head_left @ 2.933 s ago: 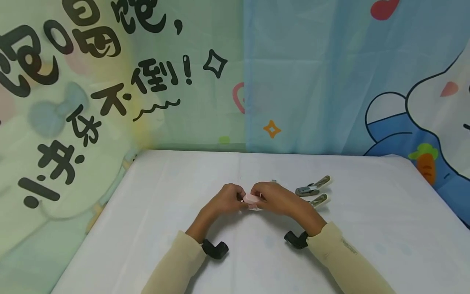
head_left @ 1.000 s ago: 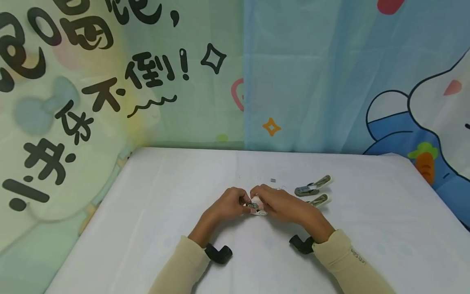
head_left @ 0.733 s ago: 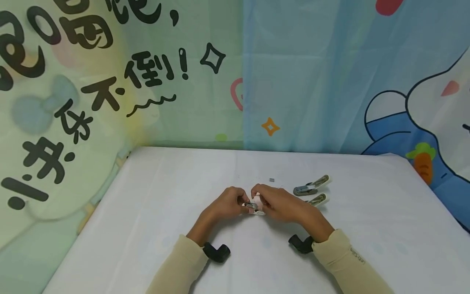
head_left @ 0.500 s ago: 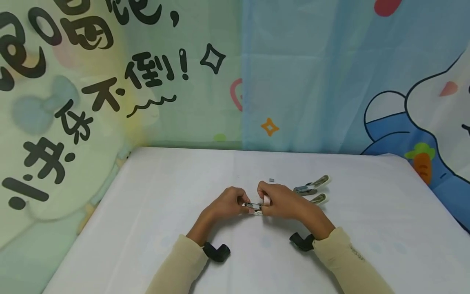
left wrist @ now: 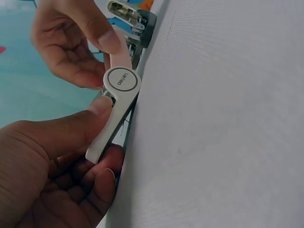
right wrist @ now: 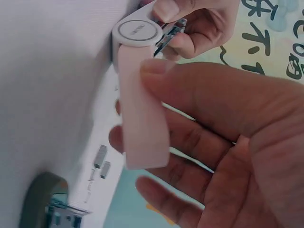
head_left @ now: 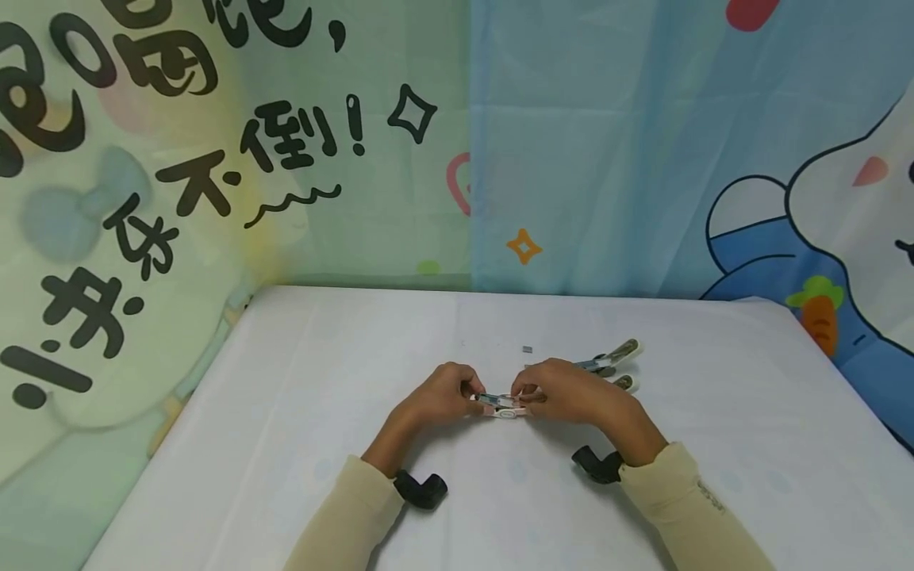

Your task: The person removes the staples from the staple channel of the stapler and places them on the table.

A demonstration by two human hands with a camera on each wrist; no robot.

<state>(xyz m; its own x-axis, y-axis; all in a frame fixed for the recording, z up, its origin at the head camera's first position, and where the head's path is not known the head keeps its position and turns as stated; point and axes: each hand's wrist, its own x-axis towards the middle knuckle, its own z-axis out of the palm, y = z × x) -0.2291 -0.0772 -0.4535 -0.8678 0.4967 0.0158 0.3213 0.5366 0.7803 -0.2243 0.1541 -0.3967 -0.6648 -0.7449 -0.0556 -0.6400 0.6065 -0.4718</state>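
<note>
A small pink-and-white stapler (head_left: 506, 413) lies between the two hands, just over the table, its metal magazine bared. My left hand (head_left: 446, 392) pinches its white end, thumb by the metal part in the left wrist view. In that view the white body with a round label (left wrist: 122, 80) joins the pink arm at a pivot. My right hand (head_left: 574, 390) pinches the pink arm (right wrist: 144, 109), thumb on one face and fingers behind it, as the right wrist view shows. The arm stretches away from the white end.
Two olive-and-white staplers, one farther back (head_left: 608, 361) and one nearer (head_left: 624, 382), lie right of the hands, partly hidden by the right hand. A small grey staple strip (head_left: 527, 349) lies behind; the right wrist view shows two strips (right wrist: 100, 156). Printed curtains stand behind the white table (head_left: 357, 333).
The pink arm has swung up off the magazine and over to the right, carried by my right hand, which moved right. My left hand has kept its grip on the white end.
</note>
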